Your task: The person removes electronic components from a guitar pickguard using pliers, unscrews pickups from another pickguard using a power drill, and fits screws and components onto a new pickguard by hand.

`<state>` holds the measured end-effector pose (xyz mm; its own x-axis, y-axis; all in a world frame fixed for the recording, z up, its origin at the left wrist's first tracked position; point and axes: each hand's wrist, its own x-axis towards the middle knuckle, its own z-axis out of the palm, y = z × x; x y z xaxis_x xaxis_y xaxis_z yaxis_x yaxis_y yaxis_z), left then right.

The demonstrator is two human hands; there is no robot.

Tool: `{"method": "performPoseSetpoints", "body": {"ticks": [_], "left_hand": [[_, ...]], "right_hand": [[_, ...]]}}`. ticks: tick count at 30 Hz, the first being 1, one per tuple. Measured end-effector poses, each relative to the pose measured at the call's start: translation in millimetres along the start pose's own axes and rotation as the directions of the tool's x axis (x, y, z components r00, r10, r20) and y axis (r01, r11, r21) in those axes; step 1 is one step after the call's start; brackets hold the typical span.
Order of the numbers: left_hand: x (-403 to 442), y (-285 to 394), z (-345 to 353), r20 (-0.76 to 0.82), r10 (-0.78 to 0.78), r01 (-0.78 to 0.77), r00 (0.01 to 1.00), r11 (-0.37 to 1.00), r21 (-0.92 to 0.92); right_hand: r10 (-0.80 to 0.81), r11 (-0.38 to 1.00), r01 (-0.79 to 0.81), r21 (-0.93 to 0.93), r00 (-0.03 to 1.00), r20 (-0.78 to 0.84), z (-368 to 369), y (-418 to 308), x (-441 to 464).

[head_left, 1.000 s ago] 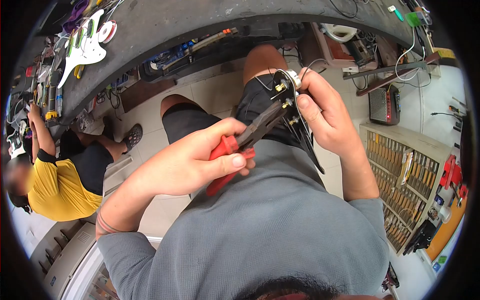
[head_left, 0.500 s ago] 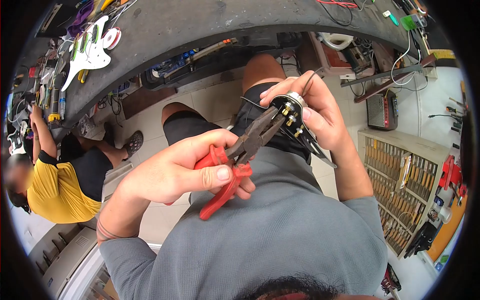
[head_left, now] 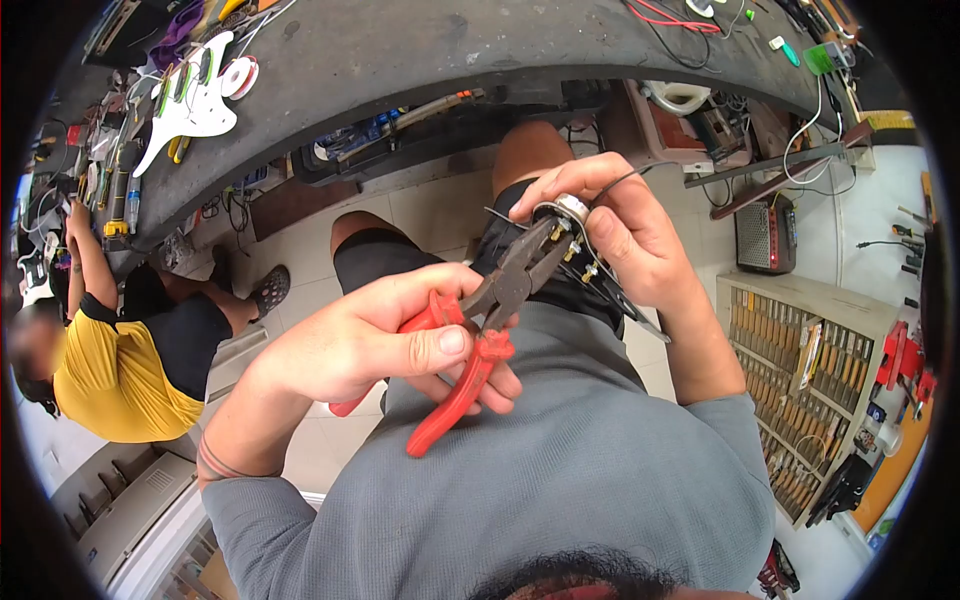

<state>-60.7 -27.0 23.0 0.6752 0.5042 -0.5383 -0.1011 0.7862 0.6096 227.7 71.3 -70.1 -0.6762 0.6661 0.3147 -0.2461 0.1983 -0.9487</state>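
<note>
My left hand [head_left: 385, 335] is closed around red-handled pliers [head_left: 462, 378], with its thumb on one grip. The dark jaws reach up to the right and meet a small black part with a round silver piece and several brass terminals [head_left: 572, 245]. Whether the jaws grip it or only touch it, I cannot tell. My right hand [head_left: 630, 235] pinches this part from the far side, thumb and fingers around the silver piece. A dark wire sticks out by the fingers. Both hands are above my lap, and the part's underside is hidden.
A dark workbench [head_left: 400, 50] curves across the top, with a white guitar pickguard [head_left: 193, 110] and a spool [head_left: 240, 77] at its left. A person in a yellow shirt [head_left: 125, 375] sits at left. A drawer cabinet [head_left: 800, 380] and an amplifier [head_left: 765, 235] are at right.
The pliers' handles are spread slightly wider, and the lower one has swung down. The black part has tilted a little in my right hand. The whole view has shifted slightly.
</note>
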Motion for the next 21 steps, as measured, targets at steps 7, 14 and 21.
{"method": "performPoseSetpoints", "body": {"ticks": [7,14,21], "left_hand": [[6,-11,-2,0.123,0.019,0.001,0.992,0.987,-0.163],[11,-22,-5,0.183,0.056,-0.022,0.982,0.983,-0.183],[9,-30,-3,0.192,0.065,-0.01,0.979,0.962,-0.273]], "right_hand": [[-0.026,0.982,0.02,0.187,0.999,0.031,5,0,0],[-0.023,0.977,0.009,0.212,0.998,0.064,6,-1,-5],[-0.047,0.989,0.032,0.141,0.994,0.102,6,-3,-6]]}}
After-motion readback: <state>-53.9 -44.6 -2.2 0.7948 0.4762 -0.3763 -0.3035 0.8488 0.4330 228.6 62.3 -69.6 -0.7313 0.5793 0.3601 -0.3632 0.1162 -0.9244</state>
